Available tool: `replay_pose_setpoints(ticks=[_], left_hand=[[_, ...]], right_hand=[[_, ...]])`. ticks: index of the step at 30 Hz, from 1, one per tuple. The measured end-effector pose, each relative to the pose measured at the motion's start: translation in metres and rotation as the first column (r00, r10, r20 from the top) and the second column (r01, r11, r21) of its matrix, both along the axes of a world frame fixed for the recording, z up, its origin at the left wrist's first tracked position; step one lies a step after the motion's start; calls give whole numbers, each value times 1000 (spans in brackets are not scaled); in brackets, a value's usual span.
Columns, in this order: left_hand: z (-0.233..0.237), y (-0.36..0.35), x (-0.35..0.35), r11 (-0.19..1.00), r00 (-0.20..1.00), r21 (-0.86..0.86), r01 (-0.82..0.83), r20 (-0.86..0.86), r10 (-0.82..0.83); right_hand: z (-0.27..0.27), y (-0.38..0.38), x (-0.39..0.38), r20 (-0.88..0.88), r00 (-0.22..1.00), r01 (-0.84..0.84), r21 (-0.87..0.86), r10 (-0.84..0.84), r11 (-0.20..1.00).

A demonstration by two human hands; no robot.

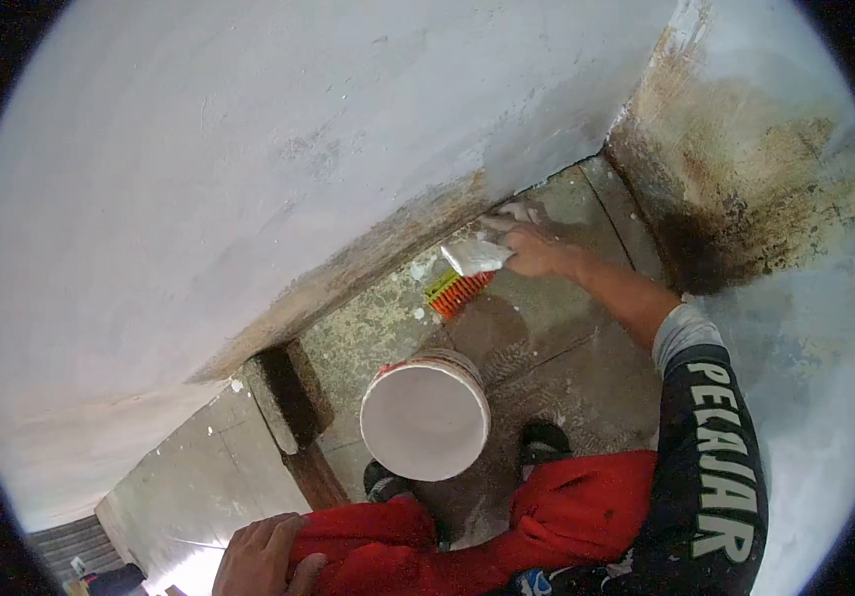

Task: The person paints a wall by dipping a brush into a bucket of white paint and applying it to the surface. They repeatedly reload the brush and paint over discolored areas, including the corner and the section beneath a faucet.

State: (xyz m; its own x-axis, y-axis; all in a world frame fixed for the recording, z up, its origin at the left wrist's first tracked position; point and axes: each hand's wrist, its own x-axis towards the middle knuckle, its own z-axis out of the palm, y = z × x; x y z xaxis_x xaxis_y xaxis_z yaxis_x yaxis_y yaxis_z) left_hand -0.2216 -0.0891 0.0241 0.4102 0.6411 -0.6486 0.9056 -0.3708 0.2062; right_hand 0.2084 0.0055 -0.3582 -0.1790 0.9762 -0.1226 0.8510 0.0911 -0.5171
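Note:
My right hand (539,250) reaches down to the floor beside the wall. It grips a flat, whitish, blade-like piece (475,257) whose exact kind I cannot make out. A finger stretches past it toward the wall's foot, near some pale bits (519,211). Just below the whitish piece lies a brush (459,293) with orange bristles and a yellow-green part, partly covered by it. A white bucket (425,419) stands upright between my feet, its inside pale. My left hand (260,558) rests on my red-trousered knee, fingers lying loosely over it, holding nothing visible.
The long white wall (248,179) has a stained brown lower edge. Another wall (745,179), heavily stained, meets it at the right corner. A raised ledge (276,402) borders the worn, damp-looking floor (586,387) on the left. Dark items (114,579) lie at the lower left.

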Motion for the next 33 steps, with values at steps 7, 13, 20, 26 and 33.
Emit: replay_pose_setpoints(ticks=[7,13,20,26,33], left_hand=[[-3,0,0,999,1000,23,30,-6,-30],[-2,2,-1,999,999,21,33,12,-33],[-5,3,-4,998,999,44,49,21,-50],[-5,3,-1,997,998,43,59,7,-59],[-3,3,-1,999,999,30,39,2,-39]], right_hand=[[25,-17,-9,74,996,-46,43,43,998],[19,-48,-2,-30,935,353,-33,-354,935],[10,-78,-3,-158,733,668,-18,-662,744],[-10,-57,3,-126,692,709,-67,-711,702],[7,-43,-14,-96,658,731,-154,-747,664]])
